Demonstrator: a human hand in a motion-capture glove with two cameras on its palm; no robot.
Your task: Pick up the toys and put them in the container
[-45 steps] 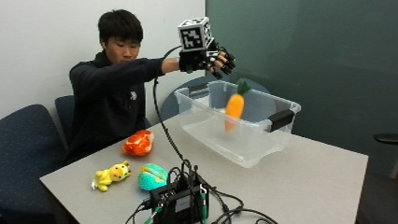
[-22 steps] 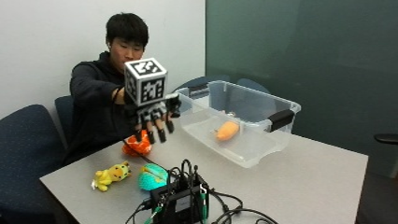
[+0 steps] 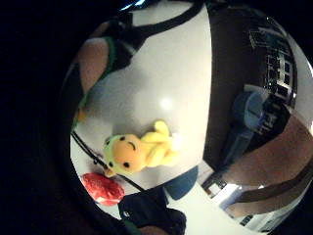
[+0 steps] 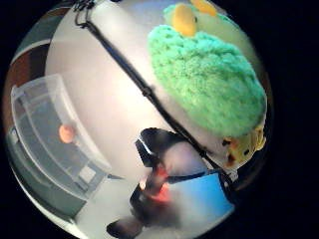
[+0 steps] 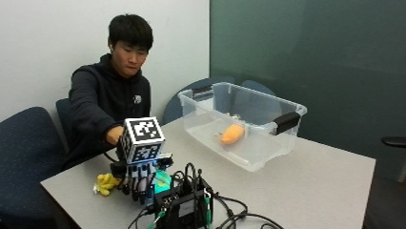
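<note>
My gloved right hand (image 5: 136,180) hangs with straight fingers pointing down over the green crochet toy (image 5: 163,178), at the table's front left. Whether it touches the toy I cannot tell. The green toy (image 4: 209,84) fills much of the thumb side palm view. A yellow plush toy (image 5: 106,183) lies just left of the hand, and it shows on the table (image 3: 139,149) with a red toy (image 3: 102,188) beside it. The outside view hides the red toy. An orange carrot toy (image 5: 231,133) lies inside the clear plastic container (image 5: 254,149) at the back right.
A black electronics box (image 5: 187,206) with many cables stands at the table's front edge, right beside the hand. A black cable (image 4: 129,74) runs across the table next to the green toy. Blue chairs (image 5: 25,143) stand behind the grey table (image 5: 310,181).
The hand has come away from above the container, swung left and dropped down over the toys. The carrot, upright a second ago, now lies in the container.
</note>
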